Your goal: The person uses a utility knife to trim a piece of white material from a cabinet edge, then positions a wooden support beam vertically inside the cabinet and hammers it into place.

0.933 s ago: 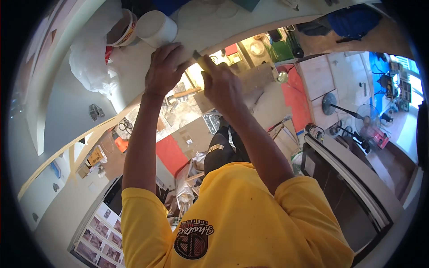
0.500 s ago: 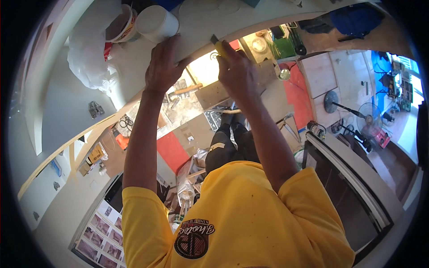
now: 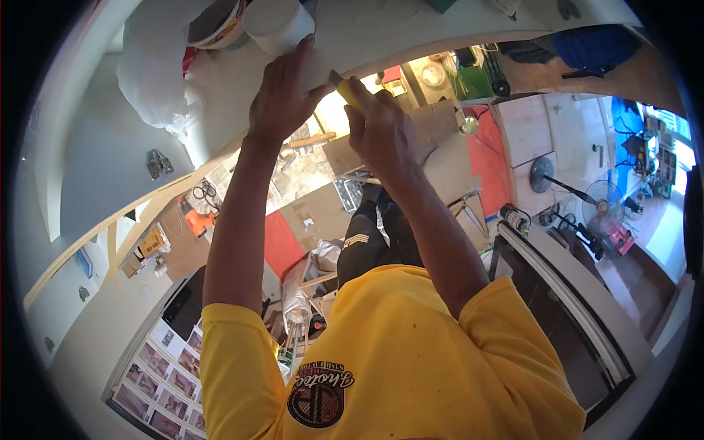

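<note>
Two tubs (image 3: 277, 28) near the left fingers (image 3: 298, 60)

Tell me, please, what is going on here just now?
Someone in a yellow shirt grips a yellow-handled blade tool in the right hand, its blade near the edge of a pale surface. The left hand is by that edge, fingers close to a white tub. Whether the blade touches the surface is unclear.

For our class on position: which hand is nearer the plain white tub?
Left. In the picture, the left hand is just below the white tub; the right hand is farther, lower right.
</note>
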A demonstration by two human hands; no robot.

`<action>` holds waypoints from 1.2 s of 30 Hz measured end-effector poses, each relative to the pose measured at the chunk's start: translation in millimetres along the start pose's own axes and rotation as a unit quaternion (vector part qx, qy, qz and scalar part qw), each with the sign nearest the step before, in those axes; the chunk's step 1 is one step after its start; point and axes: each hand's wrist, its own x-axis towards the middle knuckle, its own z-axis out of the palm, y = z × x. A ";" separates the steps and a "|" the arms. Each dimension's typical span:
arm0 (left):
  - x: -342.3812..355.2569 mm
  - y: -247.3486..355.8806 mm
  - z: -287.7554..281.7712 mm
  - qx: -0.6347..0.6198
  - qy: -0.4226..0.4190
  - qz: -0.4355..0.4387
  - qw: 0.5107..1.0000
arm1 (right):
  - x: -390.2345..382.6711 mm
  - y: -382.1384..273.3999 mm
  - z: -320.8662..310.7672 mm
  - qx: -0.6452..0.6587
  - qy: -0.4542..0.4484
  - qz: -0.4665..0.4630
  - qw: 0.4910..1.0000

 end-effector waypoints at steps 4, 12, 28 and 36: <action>1.5 -1.1 -1.9 0.001 -0.017 -0.007 1.000 | -1.5 -7.8 -0.7 -0.009 -0.017 0.031 0.999; 4.5 1.9 -3.8 0.012 0.012 0.042 0.999 | 6.7 -12.4 -1.1 -0.018 -0.022 0.029 0.999; -0.7 -1.5 -1.4 -0.001 -0.022 -0.001 1.000 | 9.9 -6.2 -1.5 -0.026 -0.023 0.018 0.999; -0.2 -2.2 -3.1 -0.016 -0.032 -0.012 0.999 | 12.5 3.7 -6.2 -0.027 -0.019 0.006 0.999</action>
